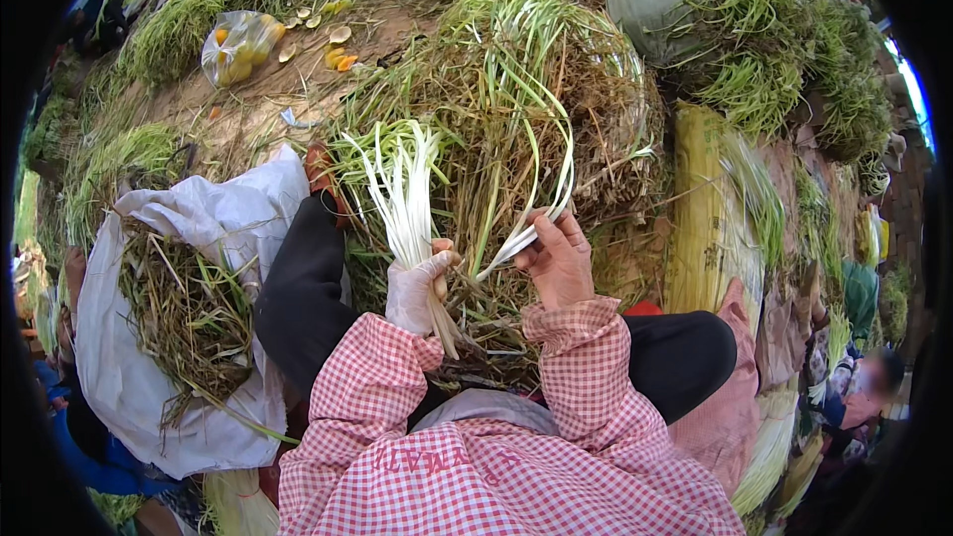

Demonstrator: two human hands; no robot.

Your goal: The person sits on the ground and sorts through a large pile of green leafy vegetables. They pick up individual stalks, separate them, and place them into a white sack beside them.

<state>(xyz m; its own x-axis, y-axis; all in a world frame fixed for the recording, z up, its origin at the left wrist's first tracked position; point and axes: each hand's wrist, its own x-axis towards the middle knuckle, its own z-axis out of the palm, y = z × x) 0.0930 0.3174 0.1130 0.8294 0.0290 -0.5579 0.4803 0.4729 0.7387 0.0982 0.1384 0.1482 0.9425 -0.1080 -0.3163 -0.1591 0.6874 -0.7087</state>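
Note:
My left hand (418, 289), in a thin whitish glove, is closed around a bundle of white-stemmed leafy shoots (406, 197). The bundle stands upright from the fist, its stem ends poking out below. My bare right hand (555, 257) pinches a few long shoots (514, 242) near their pale ends. Their green parts arch up and away from me towards the heap. Between and beyond my hands lies a large heap of green shoots and dry brown stalks (595, 104).
At my left sits a white woven sack (119, 357) with withered stalks (186, 313). Farther off lie a clear bag of yellow-orange fruit (242, 48) and scattered peels (340, 59). A yellow printed sack (692, 201) is on the right, below green piles (789, 52). Other people sit at both edges.

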